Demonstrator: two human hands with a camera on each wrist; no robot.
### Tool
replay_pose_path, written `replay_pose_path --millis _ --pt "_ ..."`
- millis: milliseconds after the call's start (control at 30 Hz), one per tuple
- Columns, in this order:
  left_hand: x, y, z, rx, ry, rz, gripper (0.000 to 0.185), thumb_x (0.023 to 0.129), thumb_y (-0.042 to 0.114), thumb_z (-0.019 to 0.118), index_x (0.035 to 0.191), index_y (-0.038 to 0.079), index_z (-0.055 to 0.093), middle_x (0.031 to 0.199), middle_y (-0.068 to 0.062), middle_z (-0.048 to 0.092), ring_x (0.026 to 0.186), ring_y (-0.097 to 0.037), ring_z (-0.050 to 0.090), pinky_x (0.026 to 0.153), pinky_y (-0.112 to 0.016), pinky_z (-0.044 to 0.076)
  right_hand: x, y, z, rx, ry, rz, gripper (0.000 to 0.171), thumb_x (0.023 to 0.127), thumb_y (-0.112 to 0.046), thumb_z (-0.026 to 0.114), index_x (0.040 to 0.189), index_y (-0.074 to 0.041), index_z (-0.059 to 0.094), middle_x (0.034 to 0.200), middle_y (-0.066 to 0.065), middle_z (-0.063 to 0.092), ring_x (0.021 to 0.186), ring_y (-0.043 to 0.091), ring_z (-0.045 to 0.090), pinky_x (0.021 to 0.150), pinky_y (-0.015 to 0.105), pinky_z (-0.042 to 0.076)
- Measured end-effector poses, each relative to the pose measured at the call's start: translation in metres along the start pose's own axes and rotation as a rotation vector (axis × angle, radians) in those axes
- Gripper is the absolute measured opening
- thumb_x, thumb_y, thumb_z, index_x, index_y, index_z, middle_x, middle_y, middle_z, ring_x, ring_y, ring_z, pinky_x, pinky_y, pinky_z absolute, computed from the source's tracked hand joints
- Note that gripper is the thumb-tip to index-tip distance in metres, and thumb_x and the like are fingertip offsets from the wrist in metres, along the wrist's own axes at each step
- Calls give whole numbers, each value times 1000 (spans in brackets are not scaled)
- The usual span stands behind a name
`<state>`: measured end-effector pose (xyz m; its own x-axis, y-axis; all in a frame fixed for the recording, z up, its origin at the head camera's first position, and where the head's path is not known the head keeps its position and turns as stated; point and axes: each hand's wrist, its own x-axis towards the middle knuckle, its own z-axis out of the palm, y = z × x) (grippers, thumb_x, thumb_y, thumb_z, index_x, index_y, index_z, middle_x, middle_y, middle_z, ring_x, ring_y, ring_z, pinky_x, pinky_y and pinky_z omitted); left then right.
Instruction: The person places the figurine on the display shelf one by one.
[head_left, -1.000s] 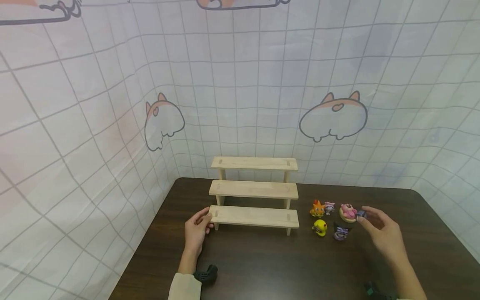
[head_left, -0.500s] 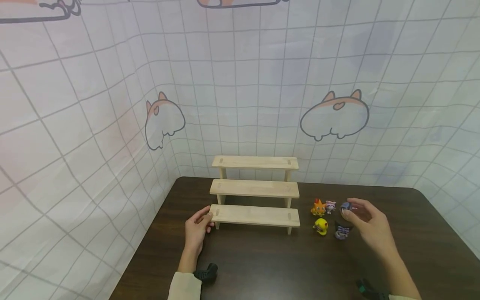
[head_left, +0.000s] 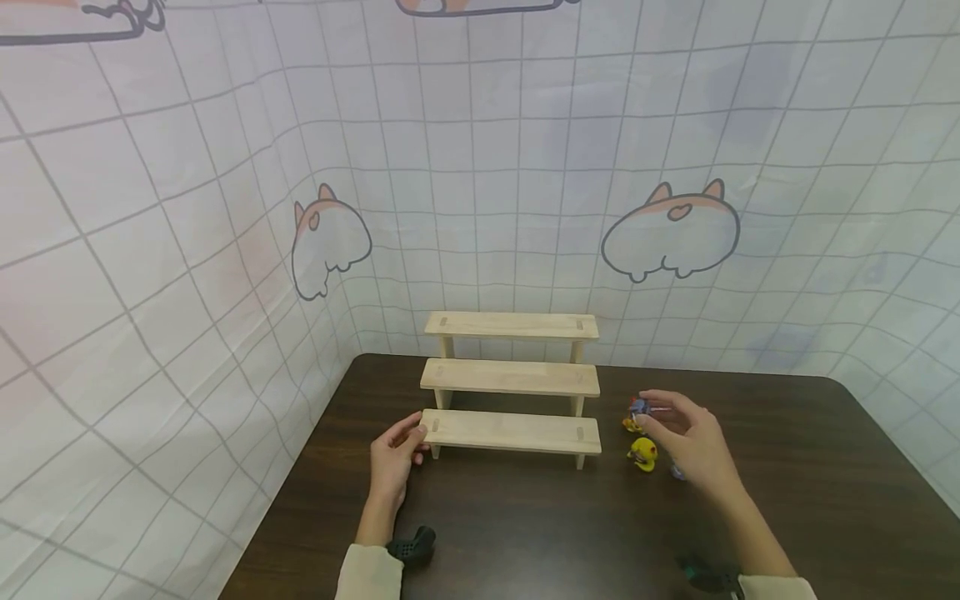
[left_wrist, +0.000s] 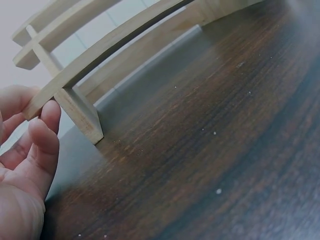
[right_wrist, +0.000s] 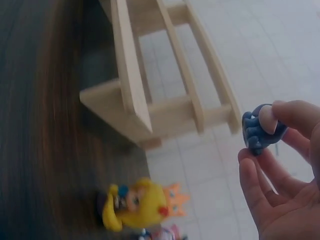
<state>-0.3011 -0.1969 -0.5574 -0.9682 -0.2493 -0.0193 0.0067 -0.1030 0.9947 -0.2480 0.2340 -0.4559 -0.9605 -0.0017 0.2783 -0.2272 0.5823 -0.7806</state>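
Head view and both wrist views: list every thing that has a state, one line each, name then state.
Left hand: fingers resting on the left end of the bottom shelf.
Right hand: raised, pinching a small figure.
Blue figure: held off the table between thumb and fingers.
Wooden step shelf: upright on the table, all three tiers bare.
Yellow figure: standing on the table.
Orange figure: on the table, mostly hidden by the right hand.

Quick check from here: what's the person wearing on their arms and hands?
Both hands are bare. The left hand and right hand come out of pale cream sleeves. A small black device sits at the left wrist, and a dark, greenish one at the right wrist.
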Motion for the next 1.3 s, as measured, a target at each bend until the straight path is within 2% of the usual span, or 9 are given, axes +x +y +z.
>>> replay_pose_path --millis 100,267,433,567,767,1067,1167,1300 --pt "-5 7 0 7 -11 -6 33 89 15 70 122 9 66 94 -6 69 72 -16 66 53 -23 51 5 -6 11 45 -16 -25 41 89 -41 66 125 -22 60 116 4 67 106 19 64 82 14 50" --pt "-13 17 3 23 -12 -16 34 89 13 69 123 7 65 93 -5 69 73 -17 67 55 -23 52 14 -18 29 86 -25 -75 41 87 -40 69 123 -21 63 112 0 69 103 15 66 84 18 52" --pt "-14 18 4 18 -10 -18 34 89 13 69 122 7 66 93 -5 69 73 -16 67 55 -23 52 23 -32 43 138 -69 -107 41 88 -40 69 124 -20 62 113 1 68 105 18 66 85 26 54" --pt "-14 18 4 8 -15 -12 34 89 13 69 122 7 66 94 -7 68 73 -16 66 55 -23 52 30 -42 54 161 -95 -130 41 88 -39 69 123 -20 63 112 3 68 101 21 67 83 33 55" --pt "-12 18 4 4 -17 -7 36 88 12 70 123 6 65 94 -7 68 71 -15 66 54 -23 52 42 -60 72 203 -119 -138 41 85 -38 73 121 -19 65 107 3 68 94 19 68 81 33 56" --pt "-13 21 1 31 -16 -5 34 90 14 68 123 7 65 99 -8 67 75 -15 66 56 -23 52 62 -85 101 281 -178 -149 42 88 -33 71 124 -13 63 115 8 67 105 26 64 91 46 53" --pt "-13 20 1 42 -16 -14 34 91 14 67 124 7 65 101 -8 67 76 -15 66 57 -23 53 64 -95 106 284 -188 -144 40 88 -30 70 124 -13 63 117 11 66 105 28 64 90 45 53" --pt "-5 8 0 34 -12 -20 35 90 18 69 124 10 65 102 -8 67 76 -15 66 57 -24 53 71 -98 117 292 -198 -145 36 88 -33 70 122 -20 65 116 7 66 102 26 64 84 39 55"
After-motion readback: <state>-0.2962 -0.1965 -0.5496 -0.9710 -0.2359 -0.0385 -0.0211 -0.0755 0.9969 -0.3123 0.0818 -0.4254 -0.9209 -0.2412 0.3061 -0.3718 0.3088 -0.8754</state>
